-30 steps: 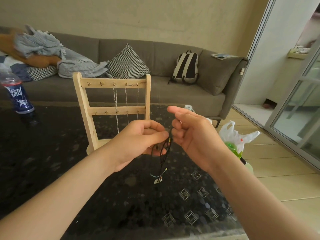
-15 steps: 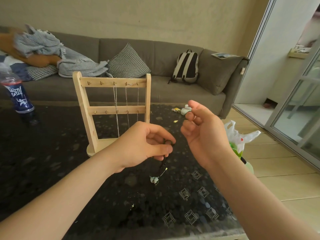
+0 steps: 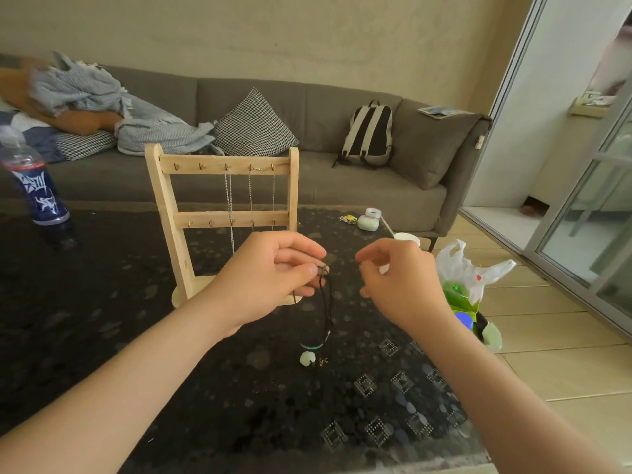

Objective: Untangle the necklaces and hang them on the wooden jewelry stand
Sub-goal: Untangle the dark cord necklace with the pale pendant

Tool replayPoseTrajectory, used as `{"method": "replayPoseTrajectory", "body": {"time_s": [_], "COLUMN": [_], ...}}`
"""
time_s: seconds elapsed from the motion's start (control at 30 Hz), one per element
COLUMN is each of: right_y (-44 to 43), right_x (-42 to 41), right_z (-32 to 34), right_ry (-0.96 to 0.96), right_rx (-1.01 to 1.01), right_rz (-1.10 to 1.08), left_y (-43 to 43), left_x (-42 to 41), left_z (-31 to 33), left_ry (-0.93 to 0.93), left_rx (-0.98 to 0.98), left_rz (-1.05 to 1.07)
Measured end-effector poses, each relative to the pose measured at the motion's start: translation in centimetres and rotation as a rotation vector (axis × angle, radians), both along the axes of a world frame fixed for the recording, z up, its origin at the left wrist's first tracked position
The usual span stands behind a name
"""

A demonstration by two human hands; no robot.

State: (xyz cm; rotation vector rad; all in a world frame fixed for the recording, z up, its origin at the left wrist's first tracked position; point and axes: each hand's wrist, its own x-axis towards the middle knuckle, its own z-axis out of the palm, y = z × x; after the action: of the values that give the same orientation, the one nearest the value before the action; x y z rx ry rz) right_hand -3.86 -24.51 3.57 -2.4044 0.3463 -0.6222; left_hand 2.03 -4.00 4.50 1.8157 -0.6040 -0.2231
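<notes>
Dark speckled table [image 3: 102,319] before a grey sofa [image 3: 342,186]. Over it, black cord necklace [image 3: 325,302] pinched at its top by left hand [image 3: 270,278], hanging straight down, long axis vertical, pale green pendant [image 3: 307,358] lowest, at tabletop level. Right hand [image 3: 400,282] near, apart from the cord, fingers loosely curled, gripping nothing visible. Behind, wooden jewelry stand [image 3: 166,213] upright, silver chains [image 3: 229,200] on its top hooks.
</notes>
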Motion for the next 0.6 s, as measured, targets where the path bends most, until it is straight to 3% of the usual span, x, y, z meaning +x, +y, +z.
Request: {"method": "replayPoseTrajectory", "body": {"time_s": [0.07,0.2,0.27,0.4,0.6], "right_y": [0.1,1.0,1.5,1.4,1.5], "right_x": [-0.1,0.2,0.4,0.5,0.0], "right_z": [0.1,0.1,-0.5,-0.6,-0.1], "right_ry": [-0.059,0.111,0.130,0.074,0.140], "right_rx": [-0.069,0.209,0.197,0.169,0.405], "right_rz": [0.019,0.291,0.370,0.474,0.573], "left_y": [0.0,-0.1,-0.1,-0.2,-0.2], "left_x": [0.2,0.3,0.2,0.1,0.4], "left_z": [-0.1,-0.2,-0.1,0.1,0.2], "left_ry": [-0.115,-0.262,-0.313,-0.381,-0.440], "left_rx": [0.032,0.057,0.071,0.092,0.168], "left_rz": [0.053,0.059,0.051,0.063,0.147]}}
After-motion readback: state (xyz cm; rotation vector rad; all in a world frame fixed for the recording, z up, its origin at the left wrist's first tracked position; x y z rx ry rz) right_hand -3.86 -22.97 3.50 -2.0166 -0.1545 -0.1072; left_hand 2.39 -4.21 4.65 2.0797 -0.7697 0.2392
